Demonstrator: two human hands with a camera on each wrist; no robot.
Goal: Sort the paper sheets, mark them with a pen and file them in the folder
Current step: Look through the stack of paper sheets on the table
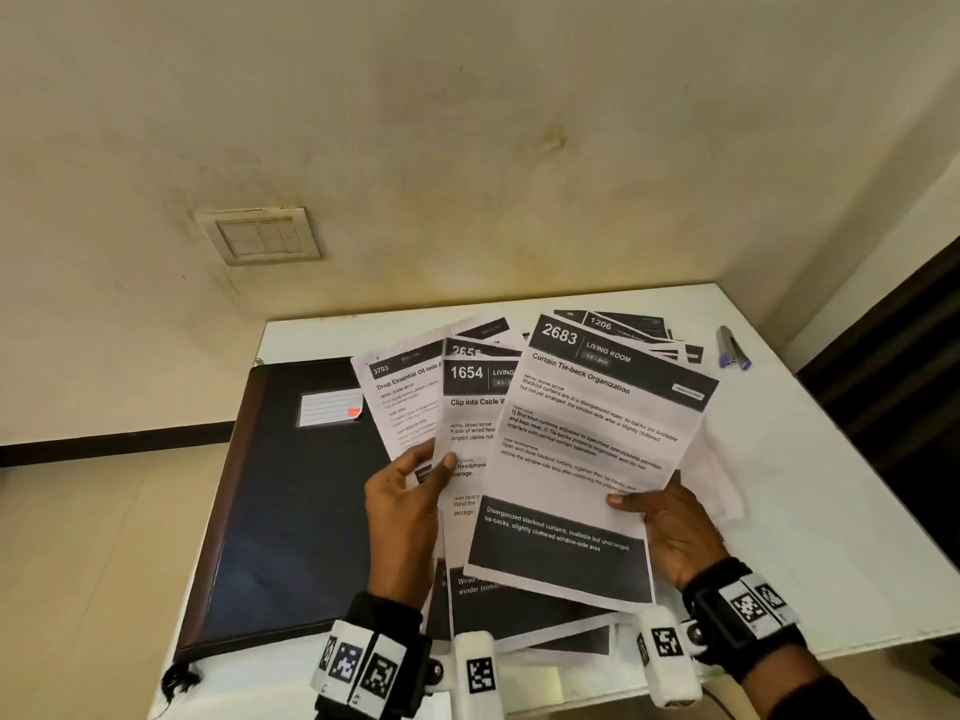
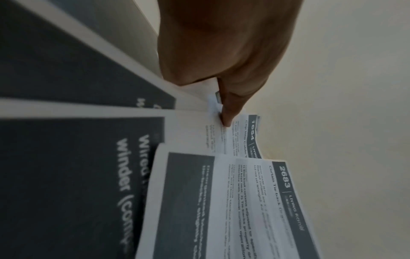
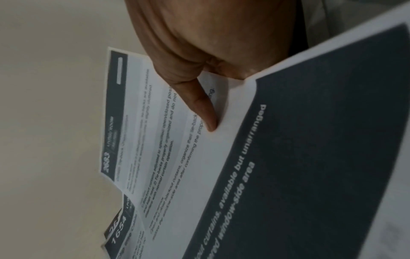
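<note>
I hold printed paper sheets fanned out above a white table (image 1: 810,491). My left hand (image 1: 410,491) grips a fan of sheets, with sheet 1654 (image 1: 470,407) in front and sheet 3703 (image 1: 400,402) behind; its thumb (image 2: 228,113) presses on sheet 1654 (image 2: 246,136). My right hand (image 1: 670,522) pinches sheet 2683 (image 1: 587,449) at its right edge, thumb (image 3: 206,113) on the printed face (image 3: 168,140). Sheet 2683 (image 2: 255,201) overlaps the left hand's fan. A dark blue folder (image 1: 291,501) with a white label lies shut on the table to the left.
More printed sheets (image 1: 628,327) lie spread on the table behind the held ones. A stapler (image 1: 730,348) with blue ends lies at the table's far right. A wall with a switch plate (image 1: 262,236) stands behind the table. Floor lies to the left.
</note>
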